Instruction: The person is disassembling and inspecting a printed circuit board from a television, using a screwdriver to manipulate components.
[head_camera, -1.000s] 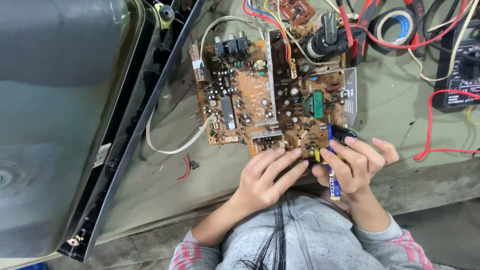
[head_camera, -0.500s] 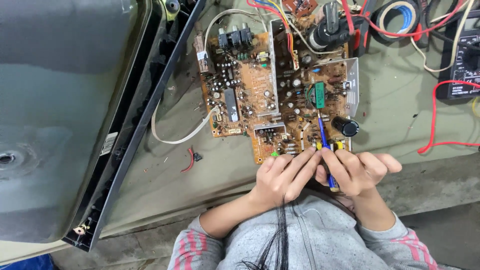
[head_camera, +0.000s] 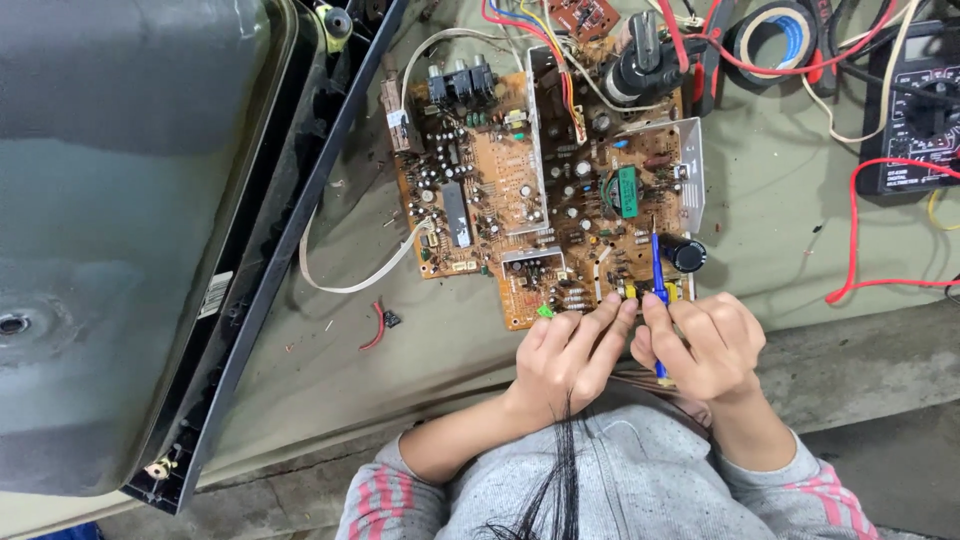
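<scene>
**Two hands at the near edge of a circuit board**

Much of the left side is filled by a large grey picture tube (head_camera: 110, 200) set in a black frame (head_camera: 270, 270), laid on the olive-green bench cover (head_camera: 800, 220). Beside it, at the centre of the bench, a brown circuit board (head_camera: 530, 200) lies flat, crowded with small parts, with a metal shield wall (head_camera: 692, 170) along its right edge. A black multimeter (head_camera: 920, 110) is seen at the far right, with red leads (head_camera: 860, 240) trailing from it, and a roll of tape (head_camera: 775, 35) lies behind the board.

The left hand (head_camera: 570, 350) is laid at the board's near edge, its fingers stretched forward and close together, the tips resting on the board beside a small green part (head_camera: 545, 311); nothing is held in it. The right hand (head_camera: 705, 345) is curled closed around a thin blue-handled tool (head_camera: 657, 275), whose shaft points away from the person over the board's near right corner, just beside a black cylindrical capacitor (head_camera: 688, 253). The tool's lower end (head_camera: 661, 375) shows below the fingers. The two hands almost touch.
</scene>
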